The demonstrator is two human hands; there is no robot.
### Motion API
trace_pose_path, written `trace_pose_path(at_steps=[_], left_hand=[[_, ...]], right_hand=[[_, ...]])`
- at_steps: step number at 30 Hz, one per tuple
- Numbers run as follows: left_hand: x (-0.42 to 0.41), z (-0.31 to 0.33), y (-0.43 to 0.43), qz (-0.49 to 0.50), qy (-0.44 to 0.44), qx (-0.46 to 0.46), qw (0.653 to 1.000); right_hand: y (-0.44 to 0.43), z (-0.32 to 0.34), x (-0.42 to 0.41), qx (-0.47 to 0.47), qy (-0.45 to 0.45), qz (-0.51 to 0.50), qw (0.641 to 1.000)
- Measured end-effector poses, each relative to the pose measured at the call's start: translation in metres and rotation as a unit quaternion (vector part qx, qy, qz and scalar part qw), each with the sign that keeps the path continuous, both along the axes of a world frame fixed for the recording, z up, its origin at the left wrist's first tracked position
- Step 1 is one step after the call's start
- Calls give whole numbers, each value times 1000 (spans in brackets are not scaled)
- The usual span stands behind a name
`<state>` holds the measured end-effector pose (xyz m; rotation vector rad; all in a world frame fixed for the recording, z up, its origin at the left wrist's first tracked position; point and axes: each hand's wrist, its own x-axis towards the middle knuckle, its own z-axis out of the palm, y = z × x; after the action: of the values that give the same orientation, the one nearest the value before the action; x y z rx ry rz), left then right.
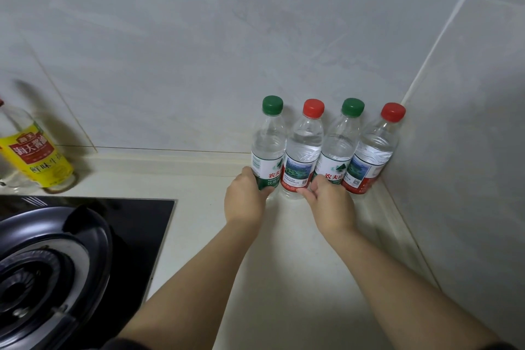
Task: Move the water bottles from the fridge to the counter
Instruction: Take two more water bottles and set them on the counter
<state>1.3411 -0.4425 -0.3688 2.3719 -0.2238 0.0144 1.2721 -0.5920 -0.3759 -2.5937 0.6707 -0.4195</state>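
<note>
Four water bottles upright in tight row on counter [284, 264], in tiled corner. Left hand [245, 202] grips leftmost bottle [268, 145], green cap. Right hand [329, 203] grips third bottle [339, 148], green cap, label "农夫山". Second bottle [305, 148] and fourth bottle [375, 150] red-capped. Far left: soy sauce bottle [34, 156], "海天酱油".

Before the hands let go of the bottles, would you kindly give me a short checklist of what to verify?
1. The left hand grips the left green-cap bottle low down: ok.
2. The right hand grips the right green-cap bottle low down: ok.
3. The left red-cap bottle and right red-cap bottle stand upright by the wall: ok.
4. All four are on the counter, caps on: ok.
5. The row is apart from the stove: ok.
6. No bottles left in the fridge: cannot tell, it is not in view.
</note>
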Motion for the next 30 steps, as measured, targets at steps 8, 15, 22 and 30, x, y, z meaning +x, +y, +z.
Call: trace_pose_path(at_steps=[8, 15, 22, 30], left_hand=[[2, 5, 7, -25, 22, 19, 999], [-20, 14, 40, -97, 75, 132, 984], [-75, 49, 105, -144, -7, 240, 960], [-163, 97, 210, -103, -36, 178, 978]], right_hand=[[3, 9, -6, -71, 55, 18, 996], [8, 22, -34, -167, 154, 46, 973], [61, 55, -79, -161, 202, 60, 964], [169, 110, -149, -87, 214, 97, 968]])
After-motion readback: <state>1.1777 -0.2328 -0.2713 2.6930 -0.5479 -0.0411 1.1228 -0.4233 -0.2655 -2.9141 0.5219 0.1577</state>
